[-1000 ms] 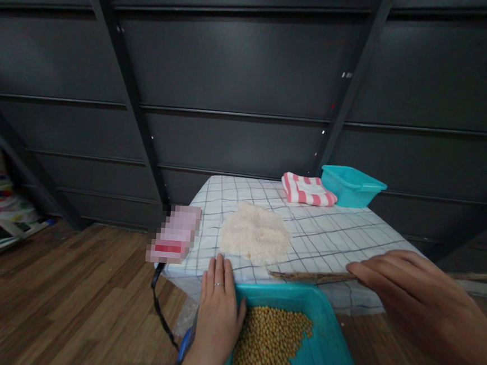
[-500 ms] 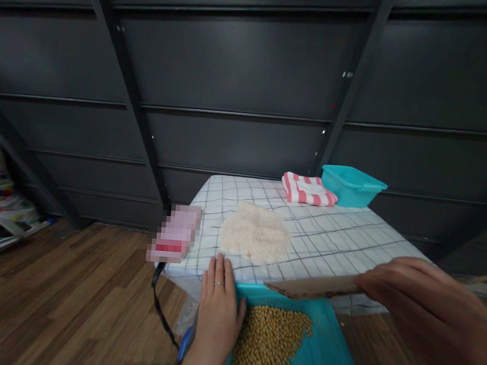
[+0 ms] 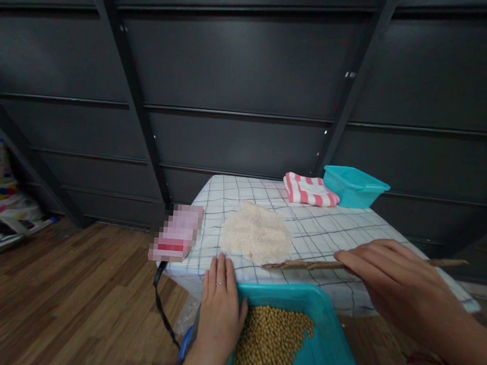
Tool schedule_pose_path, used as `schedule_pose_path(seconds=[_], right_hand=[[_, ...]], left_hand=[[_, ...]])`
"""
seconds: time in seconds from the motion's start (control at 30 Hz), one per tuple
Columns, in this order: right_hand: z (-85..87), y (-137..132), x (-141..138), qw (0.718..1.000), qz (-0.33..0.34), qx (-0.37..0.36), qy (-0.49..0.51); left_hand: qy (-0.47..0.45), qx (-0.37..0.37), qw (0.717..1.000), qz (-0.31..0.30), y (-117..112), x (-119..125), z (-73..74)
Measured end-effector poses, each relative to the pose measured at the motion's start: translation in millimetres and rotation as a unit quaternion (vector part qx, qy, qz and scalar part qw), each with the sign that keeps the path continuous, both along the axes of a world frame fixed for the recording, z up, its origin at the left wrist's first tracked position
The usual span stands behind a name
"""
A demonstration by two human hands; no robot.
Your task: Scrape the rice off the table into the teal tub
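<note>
Gripping cardboard, right hand; left hand on bean tray

Left hand lies flat (fingers together); right hand curled, gripping.

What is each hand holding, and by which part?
The right hand grips a thin brown board near its middle, both ends free. The left hand holds nothing; it lies on the left rim of the teal tray.

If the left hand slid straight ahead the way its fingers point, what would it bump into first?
The left hand would likely meet the cloth's near edge, then the rice pile; depth is unclear.
</note>
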State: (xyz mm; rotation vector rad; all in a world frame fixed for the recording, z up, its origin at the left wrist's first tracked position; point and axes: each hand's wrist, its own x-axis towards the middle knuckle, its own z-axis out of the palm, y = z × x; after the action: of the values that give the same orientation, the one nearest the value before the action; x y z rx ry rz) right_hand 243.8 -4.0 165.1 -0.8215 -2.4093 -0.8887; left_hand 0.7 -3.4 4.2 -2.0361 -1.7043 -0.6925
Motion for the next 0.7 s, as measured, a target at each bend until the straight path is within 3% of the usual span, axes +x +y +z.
schedule_pose_path(seconds=[0.13,0.33,0.5,0.7], right_hand=[[-2.2,0,-3,0.999,0.001,-0.034,0.0],[-6.9,9,4,0.998,-0.02,0.038,-0.035],[-2.1,15,12,0.997,-0.027,0.076,-0.007],[-4.1,52,4,0.994,-0.042,0.093,-0.026]], left_hand=[[-0.009,-0.013,1.0,0.0,0,0,0.8],[0.005,-0.008,1.0,0.006,-1,0,1.2],[0.013,0.001,1.0,0.007,-1,0,1.3],[-0.014,-0.006,1.0,0.001,1,-1,-0.9]])
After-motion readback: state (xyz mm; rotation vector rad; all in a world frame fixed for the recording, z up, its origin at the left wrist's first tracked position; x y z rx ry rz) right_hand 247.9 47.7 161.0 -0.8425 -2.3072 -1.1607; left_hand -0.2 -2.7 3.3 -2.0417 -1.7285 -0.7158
